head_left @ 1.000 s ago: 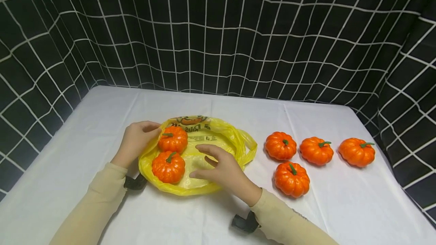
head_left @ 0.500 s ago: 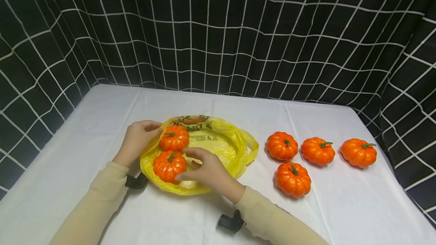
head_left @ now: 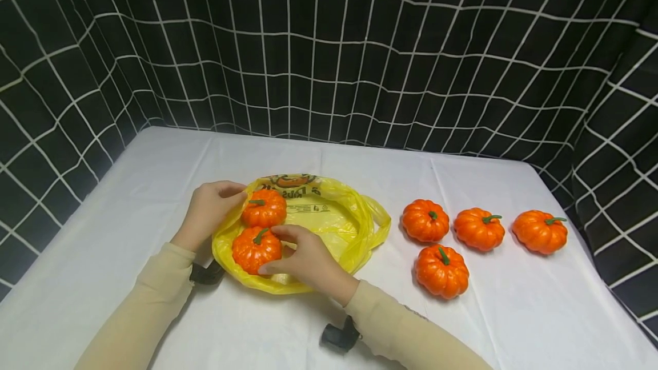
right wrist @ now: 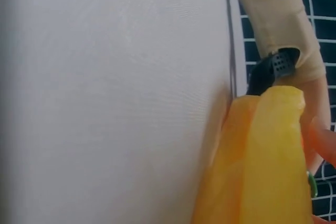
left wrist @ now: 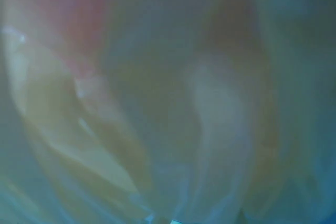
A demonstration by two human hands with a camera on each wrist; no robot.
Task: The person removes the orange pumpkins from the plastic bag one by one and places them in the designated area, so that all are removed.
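Note:
A yellow plastic bag (head_left: 334, 224) lies with its mouth spread wide in the head view. Two small orange pumpkins with green stems sit inside its left part, a rear pumpkin (head_left: 267, 210) and a front pumpkin (head_left: 252, 254). My left hand (head_left: 205, 213) holds the bag's left rim between thumb and fingers. Reaching over the near rim, my right hand (head_left: 311, 261) grips the front pumpkin from its right side, thumb at the near side and fingers behind. In the right wrist view the bag's wall (right wrist: 278, 156) covers most of that hand's work. Blur hides detail in the left wrist view.
Several more pumpkins lie right of the bag: one near the bag's handle loop (head_left: 425, 220), a nearer pumpkin (head_left: 442, 273), a middle pumpkin (head_left: 478, 230) and a far-right pumpkin (head_left: 538, 233). A white cloth (head_left: 247, 336) covers the table. Black gridded curtains (head_left: 329, 44) enclose it.
My right hand has moved left across the bag's mouth and closed in on the front pumpkin. The left hand stays at the rim; the pumpkins on the table have not moved.

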